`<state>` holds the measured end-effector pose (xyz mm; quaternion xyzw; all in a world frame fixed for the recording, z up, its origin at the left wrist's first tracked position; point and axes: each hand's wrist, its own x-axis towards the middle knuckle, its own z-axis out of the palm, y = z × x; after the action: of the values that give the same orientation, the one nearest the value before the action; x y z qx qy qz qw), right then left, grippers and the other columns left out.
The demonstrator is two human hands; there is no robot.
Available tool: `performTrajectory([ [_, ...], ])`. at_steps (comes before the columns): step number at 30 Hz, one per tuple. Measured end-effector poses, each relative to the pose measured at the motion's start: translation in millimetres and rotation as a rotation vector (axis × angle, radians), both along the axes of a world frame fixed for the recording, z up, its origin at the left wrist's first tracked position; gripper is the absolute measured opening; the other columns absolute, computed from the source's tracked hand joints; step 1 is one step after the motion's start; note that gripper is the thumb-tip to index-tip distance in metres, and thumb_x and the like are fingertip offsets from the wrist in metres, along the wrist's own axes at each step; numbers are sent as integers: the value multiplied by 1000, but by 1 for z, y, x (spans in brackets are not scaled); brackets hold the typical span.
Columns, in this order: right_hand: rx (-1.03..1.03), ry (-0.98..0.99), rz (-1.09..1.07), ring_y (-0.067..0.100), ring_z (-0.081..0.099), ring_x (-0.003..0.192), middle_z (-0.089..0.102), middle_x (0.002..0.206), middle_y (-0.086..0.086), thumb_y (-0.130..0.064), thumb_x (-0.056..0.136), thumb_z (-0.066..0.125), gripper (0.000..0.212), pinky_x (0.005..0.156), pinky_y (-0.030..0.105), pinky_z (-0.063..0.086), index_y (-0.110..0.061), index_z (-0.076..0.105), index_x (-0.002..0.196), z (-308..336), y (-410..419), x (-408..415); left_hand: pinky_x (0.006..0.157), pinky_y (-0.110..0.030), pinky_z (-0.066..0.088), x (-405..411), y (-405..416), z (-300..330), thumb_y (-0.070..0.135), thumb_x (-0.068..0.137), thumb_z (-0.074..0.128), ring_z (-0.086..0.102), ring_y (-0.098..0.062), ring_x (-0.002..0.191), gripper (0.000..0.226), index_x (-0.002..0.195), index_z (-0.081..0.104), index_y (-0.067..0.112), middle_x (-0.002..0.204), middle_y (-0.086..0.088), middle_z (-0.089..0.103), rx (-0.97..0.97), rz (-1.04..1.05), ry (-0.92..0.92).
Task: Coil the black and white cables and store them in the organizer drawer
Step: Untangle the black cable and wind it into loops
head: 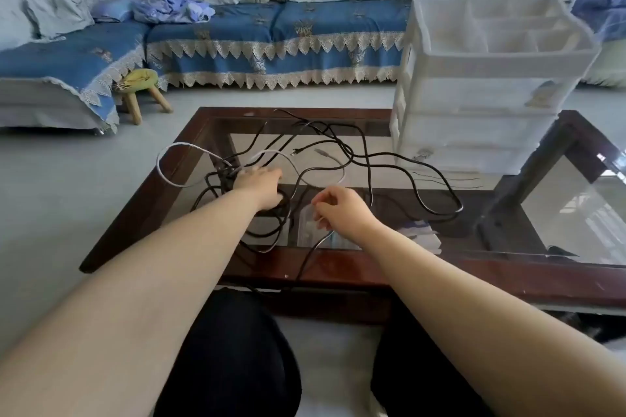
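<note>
the left hand (259,188) lies at the centre of the frame, fingers straight, resting on a tangle of black cable (369,159). just right of it the right hand (342,210) pinches the white cable (169,159), whose loop hangs over the left edge of the glass surface (576,213). the black cable sprawls toward the white organizer (484,85), upper right, drawers closed. a sofa (271,34) runs across the top.

Both bare arms reach forward, hands apart.
The left hand (259,188) lies palm down with fingers straight; just beside it, the right hand (342,210) curls, its fingertips pinched together.
</note>
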<state>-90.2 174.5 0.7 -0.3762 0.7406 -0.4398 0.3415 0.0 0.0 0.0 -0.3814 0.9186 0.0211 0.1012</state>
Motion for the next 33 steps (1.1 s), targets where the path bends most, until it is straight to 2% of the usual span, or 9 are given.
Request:
performTrajectory([
  [5,-120,-156,-152,13,63,67,67,85,3,-13,92,50,10,57,21,49,-16,58,97,-2,-5,-18,101,-41,35,-8,8,7,35,93,52,44,-33,124,23,108,67,25,123,-9,57,-137,-19,82],
  [10,-6,40,15,16,57,100,55,118,-3,-41,90,56,62,68,25,43,-15,30,141,2,-18,-18,57,-29,39,-24,43,43,34,85,53,57,-24,68,25,73,62,15,68,-1,60,27,150,512],
  [12,-45,23,-87,16,59,87,60,108,-1,-34,95,49,53,65,28,44,-14,31,140,3,-20,-18,54,-28,31,-29,55,56,29,83,56,43,-21,54,29,58,48,15,55,1,44,256,314,773],
  [15,-111,-80,-152,19,62,90,66,100,3,-24,98,43,24,80,35,48,-13,52,117,7,-22,-20,48,-23,28,-24,63,68,22,88,56,27,-13,41,29,62,43,18,50,5,33,914,676,1320],
  [17,-125,-155,-85,22,61,89,66,97,10,-20,96,43,18,80,37,49,-12,59,99,8,-25,-19,43,-20,29,-18,64,71,25,93,56,23,-8,39,35,62,41,19,46,7,28,1284,724,1492],
  [22,-175,-328,-132,20,61,94,61,106,4,-38,95,48,47,84,38,52,-14,36,134,-1,-45,-3,42,-18,24,-11,71,66,61,95,37,19,-6,41,49,88,61,18,49,8,22,1558,532,1561],
  [25,-214,-526,-124,21,61,103,62,121,9,-33,92,51,54,86,38,51,-13,35,139,-11,-58,0,40,-18,24,-13,70,65,53,100,32,19,-6,40,46,93,62,19,48,8,21,1652,426,1558],
  [30,-316,-778,18,16,55,82,62,83,3,-10,95,48,15,79,32,41,-10,59,106,-9,-67,7,46,-19,33,-11,56,64,33,105,32,28,-7,43,38,75,47,15,53,7,33,1858,337,1669],
  [33,-275,-832,116,26,50,92,53,102,15,-9,94,45,33,86,36,40,1,51,124,-6,-69,16,42,-18,25,-8,49,58,34,104,34,22,-6,40,38,76,50,14,51,8,27,1937,382,1723],
])
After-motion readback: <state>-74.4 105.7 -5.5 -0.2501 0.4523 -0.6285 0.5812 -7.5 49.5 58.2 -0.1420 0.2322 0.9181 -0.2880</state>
